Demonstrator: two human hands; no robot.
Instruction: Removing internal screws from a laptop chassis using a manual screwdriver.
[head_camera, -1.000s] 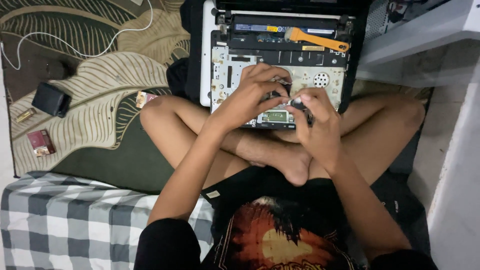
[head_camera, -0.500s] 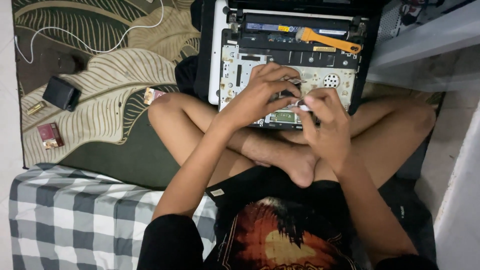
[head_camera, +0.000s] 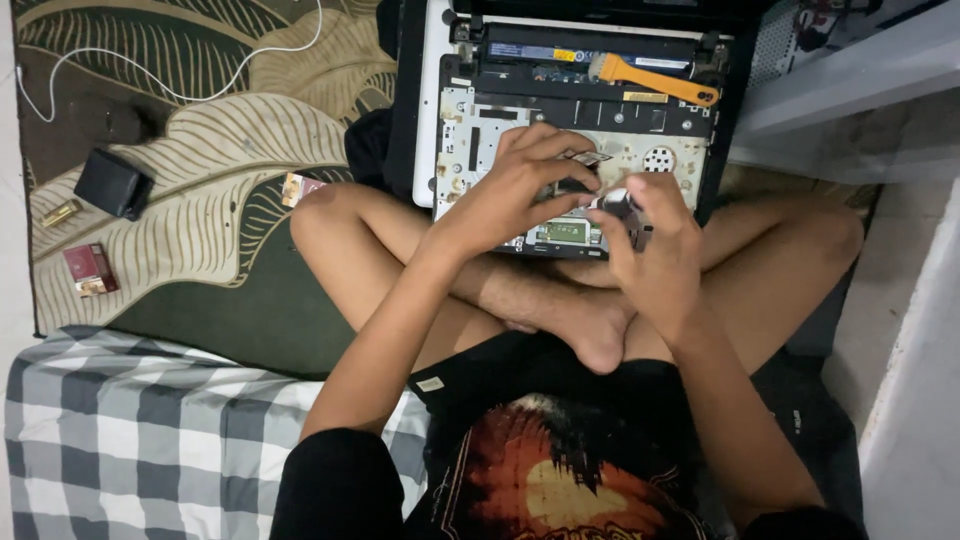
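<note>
Evidently bracing it, the left hand (head_camera: 520, 195) presses fingers on the opened laptop (head_camera: 570, 120); the right hand (head_camera: 650, 245) grasps a small tool (head_camera: 615, 203) over it.

Since the earlier pictures the view has slid a little to the right and down, and the left hand (head_camera: 515, 195) now lies more open over the opened laptop (head_camera: 570, 120), while the right hand (head_camera: 650, 245) has turned its dark tool (head_camera: 622, 207) slightly.
</note>
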